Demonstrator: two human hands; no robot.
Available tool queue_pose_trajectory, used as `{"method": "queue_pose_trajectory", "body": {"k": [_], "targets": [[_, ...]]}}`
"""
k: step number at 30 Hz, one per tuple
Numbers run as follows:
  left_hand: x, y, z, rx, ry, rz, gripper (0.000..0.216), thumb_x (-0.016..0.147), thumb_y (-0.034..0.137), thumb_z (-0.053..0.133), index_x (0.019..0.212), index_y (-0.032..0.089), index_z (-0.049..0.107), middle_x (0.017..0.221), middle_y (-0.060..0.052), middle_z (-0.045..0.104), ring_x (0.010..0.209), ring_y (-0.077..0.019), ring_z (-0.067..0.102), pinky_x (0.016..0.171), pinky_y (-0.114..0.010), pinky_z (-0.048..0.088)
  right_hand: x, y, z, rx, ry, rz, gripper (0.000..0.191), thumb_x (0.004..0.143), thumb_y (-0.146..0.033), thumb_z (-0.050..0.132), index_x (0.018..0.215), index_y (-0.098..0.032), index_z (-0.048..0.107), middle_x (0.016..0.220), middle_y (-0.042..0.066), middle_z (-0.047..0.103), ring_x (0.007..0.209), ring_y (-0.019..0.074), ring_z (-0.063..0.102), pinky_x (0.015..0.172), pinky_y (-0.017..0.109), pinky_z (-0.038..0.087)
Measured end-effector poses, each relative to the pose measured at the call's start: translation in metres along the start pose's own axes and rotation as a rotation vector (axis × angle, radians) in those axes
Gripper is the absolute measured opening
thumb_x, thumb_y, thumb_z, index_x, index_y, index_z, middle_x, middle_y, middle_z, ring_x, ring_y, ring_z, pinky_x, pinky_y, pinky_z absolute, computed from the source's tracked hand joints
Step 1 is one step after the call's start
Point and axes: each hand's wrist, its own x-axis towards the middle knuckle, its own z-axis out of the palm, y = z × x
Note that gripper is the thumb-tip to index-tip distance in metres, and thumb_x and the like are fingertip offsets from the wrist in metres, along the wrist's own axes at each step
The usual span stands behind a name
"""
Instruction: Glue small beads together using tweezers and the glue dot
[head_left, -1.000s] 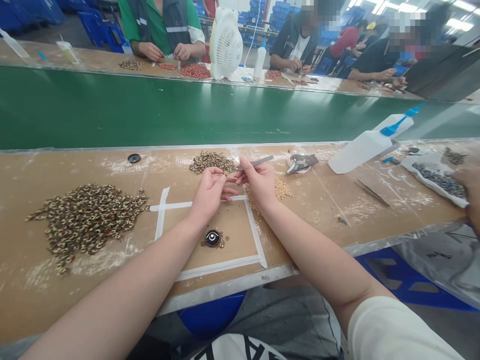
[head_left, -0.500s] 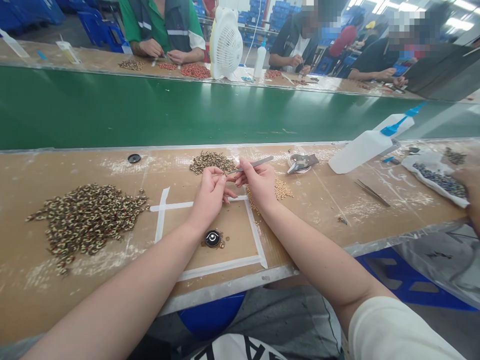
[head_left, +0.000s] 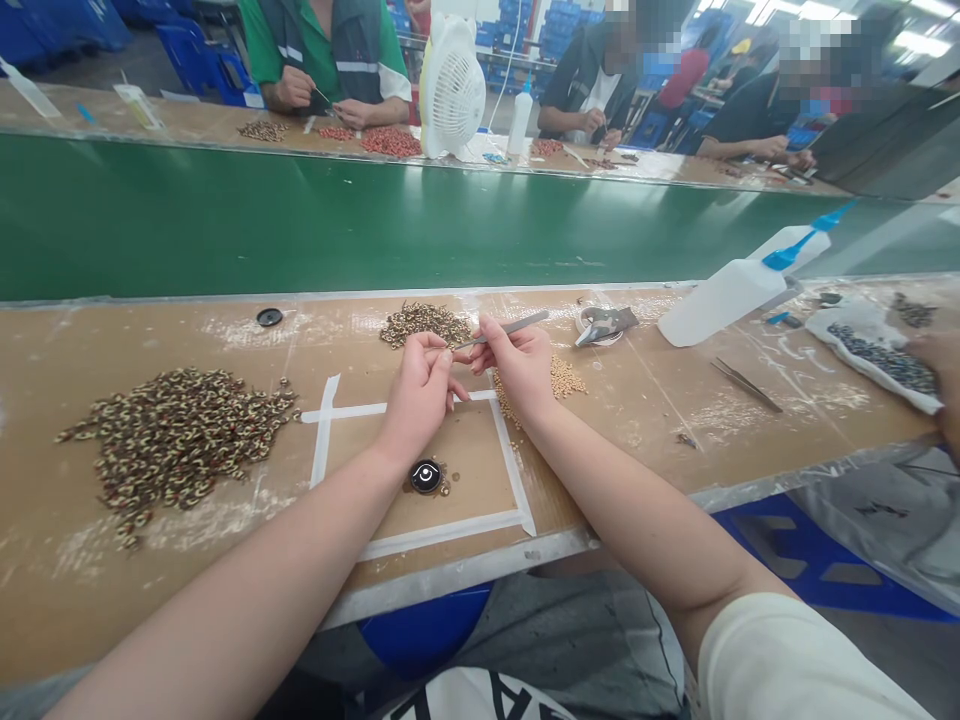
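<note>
My right hand [head_left: 520, 365] is closed around a pair of metal tweezers [head_left: 517, 325], whose tip points left towards my other hand. Thumb and finger of my left hand [head_left: 421, 390] pinch a piece too small to name, right at the tweezer tip. Behind the left hand is a pile of small brown-and-cream pieces [head_left: 425, 325]. Small tan beads [head_left: 564, 378] lie beside and partly behind the right hand. Below both hands, inside a rectangle of white tape [head_left: 450, 535], sits a round black dish [head_left: 426, 477] with a shiny dark surface.
A larger heap of patterned pieces [head_left: 191, 440] is at left, near a black lid [head_left: 268, 317]. To the right are white bottles [head_left: 720, 300], spare tweezers [head_left: 746, 385] and a white bag [head_left: 874, 355] of dark pieces. Beyond the green belt [head_left: 225, 220], co-workers sit by a fan [head_left: 452, 85].
My hands stay almost still, with the tweezers at the left fingertips. Across the belt, the co-worker in green has raised one hand, which holds a thin tool.
</note>
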Motion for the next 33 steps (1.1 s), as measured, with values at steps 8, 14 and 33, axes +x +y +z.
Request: {"method": "queue_pose_trajectory", "body": {"k": [8,14,33], "targets": [[-0.004,0.004,-0.001,0.039,0.052,0.015,0.017,0.101,0.031,0.064,0.111,0.028,0.050,0.094,0.002,0.075,0.054,-0.0105,0.059,0.060,-0.028,0.049,0.000,0.004,0.001,0.048,0.001,0.014,0.043,0.087,-0.063,0.081,0.077,-0.021,0.076,0.064,0.002,0.072,0.049,0.0111,0.063,0.052,0.027,0.060],[-0.008,0.006,-0.002,0.214,0.057,0.127,0.007,0.108,0.030,0.053,0.114,0.028,0.049,0.087,0.004,0.073,0.055,-0.0120,0.061,0.065,-0.032,0.046,0.000,0.003,0.002,0.101,0.000,0.036,0.045,0.086,-0.064,0.083,0.075,-0.021,0.075,0.064,0.002,0.072,0.049,0.0120,0.066,0.049,0.026,0.057],[-0.004,0.015,-0.008,0.251,0.018,0.107,0.007,0.110,0.032,0.047,0.117,0.029,0.048,0.109,-0.001,0.079,0.054,-0.0124,0.057,0.064,-0.035,0.049,0.006,0.001,-0.004,0.275,0.058,0.089,0.046,0.083,-0.064,0.084,0.075,-0.021,0.071,0.056,-0.004,0.060,0.046,0.0081,0.055,0.045,0.021,0.043]]}}
